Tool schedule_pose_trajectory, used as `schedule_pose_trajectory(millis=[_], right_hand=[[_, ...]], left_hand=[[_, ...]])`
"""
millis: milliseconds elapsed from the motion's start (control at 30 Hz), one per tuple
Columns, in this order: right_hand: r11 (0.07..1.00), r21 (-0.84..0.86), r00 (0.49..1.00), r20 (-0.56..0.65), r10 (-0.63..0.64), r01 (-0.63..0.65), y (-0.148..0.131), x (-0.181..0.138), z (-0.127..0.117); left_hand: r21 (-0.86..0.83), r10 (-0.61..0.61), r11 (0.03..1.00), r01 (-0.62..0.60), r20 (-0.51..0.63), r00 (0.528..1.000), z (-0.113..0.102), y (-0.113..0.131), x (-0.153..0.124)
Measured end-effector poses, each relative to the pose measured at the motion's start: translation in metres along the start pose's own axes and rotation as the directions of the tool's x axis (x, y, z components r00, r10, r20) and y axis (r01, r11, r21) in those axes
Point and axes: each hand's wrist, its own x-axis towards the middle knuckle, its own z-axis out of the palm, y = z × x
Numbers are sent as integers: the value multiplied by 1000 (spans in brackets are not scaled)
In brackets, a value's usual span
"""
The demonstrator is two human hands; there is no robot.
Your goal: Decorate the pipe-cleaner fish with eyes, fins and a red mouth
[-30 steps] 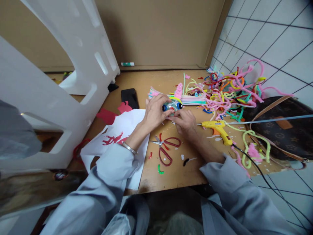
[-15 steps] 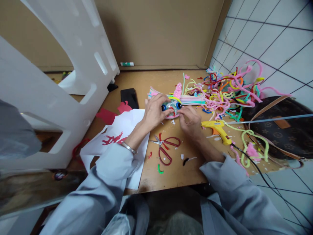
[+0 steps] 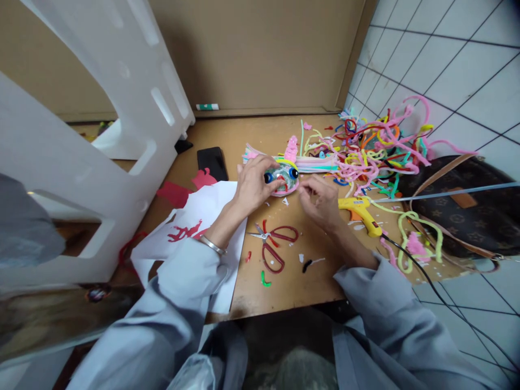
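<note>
My left hand is closed around the left side of a small craft figure. The figure has a clear, shiny body, two blue-and-black googly eyes, a red mouth-like piece and yellow and pink pipe cleaner edging. Just right of it is my right hand, with thumb and forefinger pinched together near the figure's lower right edge; what they hold, if anything, is too small to make out. Red-handled scissors lie spread on the table below the hands. A yellow glue gun rests beside my right wrist.
Tangled pipe cleaners fill the back right, before a brown handbag. A bundle of straight pipe cleaners lies behind the figure. White paper, red scraps and a black phone are at left, near a white plastic panel.
My right hand has drawn slightly away from the figure's lower right edge, its fingertips still pinched. My left hand keeps its hold. The whole view has shifted a little.
</note>
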Motion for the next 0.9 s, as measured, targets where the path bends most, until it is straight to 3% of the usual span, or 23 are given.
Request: schedule_pose_trajectory(millis=[133, 233, 300, 400, 467, 600, 633, 733, 800, 900], right_hand=[[992, 58, 968, 217, -125, 115, -13, -6, 4], [968, 35, 923, 295, -247, 248, -23, -13, 11], [955, -51, 903, 344, -259, 293, -27, -20, 13], [941, -273, 934, 343, -101, 202, -30, -32, 6], [902, -427, 969, 242, 52, 58, -25, -42, -7], [788, -594, 975, 30, 220, -159, -7, -60, -47], [664, -710, 954, -37, 298, -235, -2, -63, -57], [393, -891, 882, -19, 470, -229, 7, -68, -80], [323, -920, 828, -2, 561, -221, 9, -69, -86], [305, -917, 765, 0, 644, -257, 12, -69, -84]], left_hand=[[-4, 8, 1000, -8, 8, 1000, 1, -2, 1], [5, -2, 1000, 2, 6, 1000, 0, 0, 1], [30, -13, 999, 13, 2, 1000, -1, 2, 0], [48, -22, 999, 23, -10, 1000, 0, 2, 0], [43, -20, 999, 20, -18, 1000, 0, 2, 0], [37, -10, 999, 11, -25, 1000, 1, 0, 1], [33, -4, 999, 5, -25, 1000, 1, 0, 1], [21, 9, 1000, -9, -29, 1000, 2, 1, 0], [10, 8, 1000, -8, -27, 1000, 2, 3, 0], [13, -3, 1000, 3, -25, 1000, 0, 5, -1]])
